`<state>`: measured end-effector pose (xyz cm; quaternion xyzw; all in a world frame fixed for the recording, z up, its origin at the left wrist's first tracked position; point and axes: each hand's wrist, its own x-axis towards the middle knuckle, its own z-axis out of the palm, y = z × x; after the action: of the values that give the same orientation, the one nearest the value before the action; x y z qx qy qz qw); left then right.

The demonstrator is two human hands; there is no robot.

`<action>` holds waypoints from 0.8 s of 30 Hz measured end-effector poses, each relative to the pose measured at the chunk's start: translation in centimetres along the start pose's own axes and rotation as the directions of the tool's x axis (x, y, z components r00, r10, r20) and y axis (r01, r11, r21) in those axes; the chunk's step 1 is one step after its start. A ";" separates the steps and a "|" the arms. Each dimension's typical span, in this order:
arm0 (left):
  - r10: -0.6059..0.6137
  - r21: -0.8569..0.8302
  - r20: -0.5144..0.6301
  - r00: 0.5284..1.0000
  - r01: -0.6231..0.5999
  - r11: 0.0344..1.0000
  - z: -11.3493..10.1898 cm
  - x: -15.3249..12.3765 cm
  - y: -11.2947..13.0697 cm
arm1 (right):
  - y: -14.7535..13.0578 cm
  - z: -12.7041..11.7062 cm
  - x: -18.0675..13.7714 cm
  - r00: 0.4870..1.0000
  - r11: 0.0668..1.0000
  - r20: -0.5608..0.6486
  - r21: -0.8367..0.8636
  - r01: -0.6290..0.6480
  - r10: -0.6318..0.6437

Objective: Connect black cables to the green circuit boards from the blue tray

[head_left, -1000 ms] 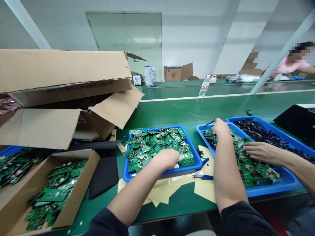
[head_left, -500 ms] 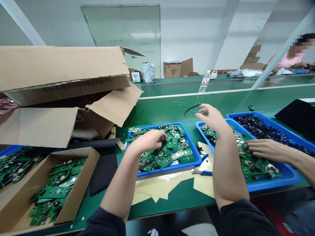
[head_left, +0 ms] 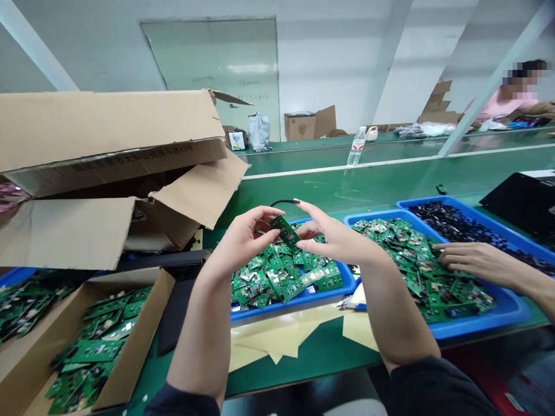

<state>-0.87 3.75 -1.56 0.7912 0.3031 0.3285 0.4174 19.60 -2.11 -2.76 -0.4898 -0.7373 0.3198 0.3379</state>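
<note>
My left hand [head_left: 247, 234] pinches a small green circuit board [head_left: 285, 232], tilted, above a blue tray [head_left: 286, 308] heaped with similar boards. My right hand [head_left: 323, 231] comes in from the other side, thumb and fingers closed on the board's lower right end. A thin, curved black strip [head_left: 284, 201] extends leftward from my right index fingertip, passing over the board; its exact kind is unclear. Blue-handled cutters [head_left: 353, 303] lie beside the tray, partly hidden by my right forearm.
Another person's hand [head_left: 463, 257] reaches into a second blue tray [head_left: 481, 329] of boards. Behind it, a third blue tray [head_left: 405, 203] holds small black parts. A cardboard box [head_left: 130, 341] with boards and a large open carton [head_left: 108, 121] stand left. A water bottle [head_left: 356, 147] stands farther back.
My left hand has risen from the heap with a circuit board. My right hand, with the black strip, has moved left and down to meet it.
</note>
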 end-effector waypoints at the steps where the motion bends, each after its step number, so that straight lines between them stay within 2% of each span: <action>1: -0.004 -0.034 -0.011 1.000 0.004 0.999 0.0 0.0 0.1 | -0.1 0.1 0.0 1.000 1.000 0.002 0.010 0.022 -0.022; 7: -0.016 -0.216 -0.098 0.995 -0.005 0.976 0.2 -0.1 0.6 | -0.4 0.4 -0.2 0.993 0.991 -0.079 0.088 0.097 -0.090; 13: 0.007 -0.281 -0.184 0.983 -0.060 0.958 0.7 -0.3 1.2 | -0.8 0.6 -0.5 0.983 0.971 -0.175 0.223 0.089 -0.050; 18: 0.003 -0.280 -0.240 0.971 -0.072 0.957 0.6 -0.5 1.7 | -1.4 0.9 -0.6 0.985 0.963 -0.144 0.237 0.129 -0.097; 21: 0.039 -0.274 -0.321 0.946 -0.133 0.952 0.4 -0.4 1.8 | -1.4 1.4 -0.4 0.982 0.947 -0.102 0.263 0.182 -0.160; 24: 0.014 -0.324 -0.460 0.888 -0.183 0.928 0.5 0.0 2.2 | -1.3 1.6 -0.2 0.974 0.941 -0.096 0.254 0.224 -0.205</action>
<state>-0.02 2.44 0.11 0.6186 0.2849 0.5733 0.4555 17.64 -2.91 -2.66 -0.3679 -0.7253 0.3594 0.4577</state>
